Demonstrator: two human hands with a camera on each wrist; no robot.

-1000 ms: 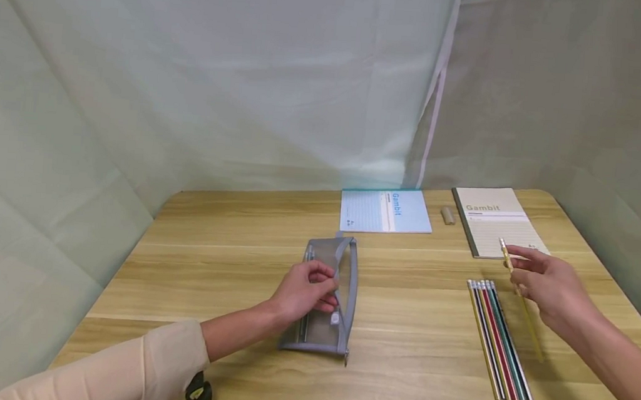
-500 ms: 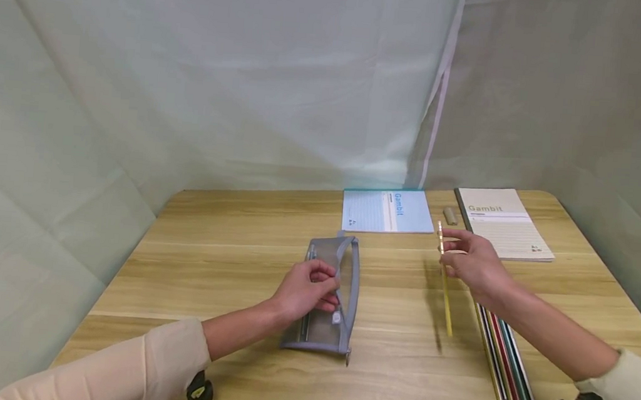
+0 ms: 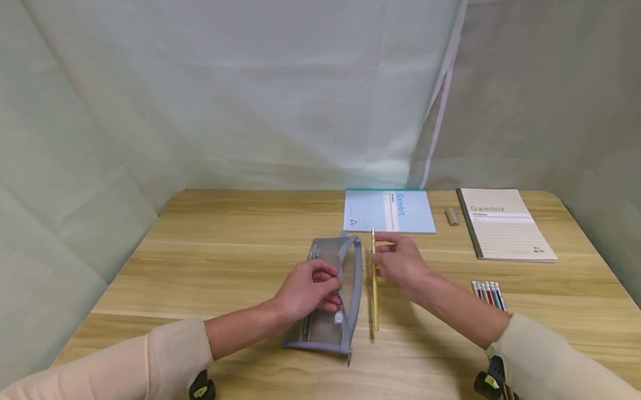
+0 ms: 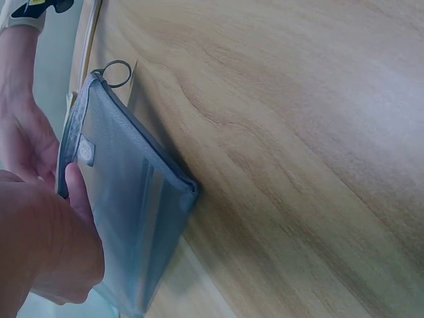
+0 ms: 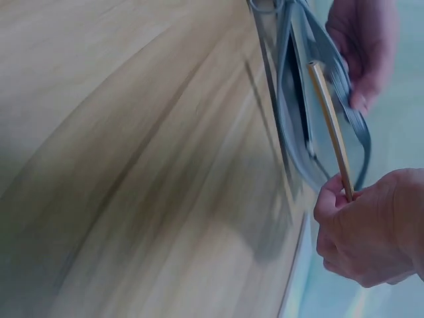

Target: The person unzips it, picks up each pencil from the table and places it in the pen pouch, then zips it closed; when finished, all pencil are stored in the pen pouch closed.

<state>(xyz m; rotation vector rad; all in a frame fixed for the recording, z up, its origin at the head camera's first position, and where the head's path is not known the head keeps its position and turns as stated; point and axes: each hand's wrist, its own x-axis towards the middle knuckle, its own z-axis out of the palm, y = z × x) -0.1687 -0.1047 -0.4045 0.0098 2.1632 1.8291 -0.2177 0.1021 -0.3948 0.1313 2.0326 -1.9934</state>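
Note:
A grey mesh pencil case (image 3: 323, 338) lies on the table with its long zipped side gaping. My left hand (image 3: 307, 293) pinches the upper edge of that opening between thumb and fingers. Through the mesh a slim dark pen-like item (image 3: 306, 327) shows inside. My right hand (image 3: 403, 263) pinches a yellow pencil (image 3: 375, 298) near its upper end, just right of the case. In the right wrist view the pencil (image 5: 333, 129) points along the open mouth of the case (image 5: 288, 99), which the left hand (image 5: 368, 50) holds apart.
Several pencils (image 3: 490, 292) lie side by side at the right, partly under the right forearm. A blue notebook (image 3: 367, 210), a small tan eraser-like block (image 3: 451, 216) and a beige notebook (image 3: 512, 234) lie along the back. Cloth curtains (image 3: 283, 96) hang behind the table.
My right hand has carried the yellow pencil leftward from beside the row of pencils to the case's opening. The left hand has kept its hold on the case.

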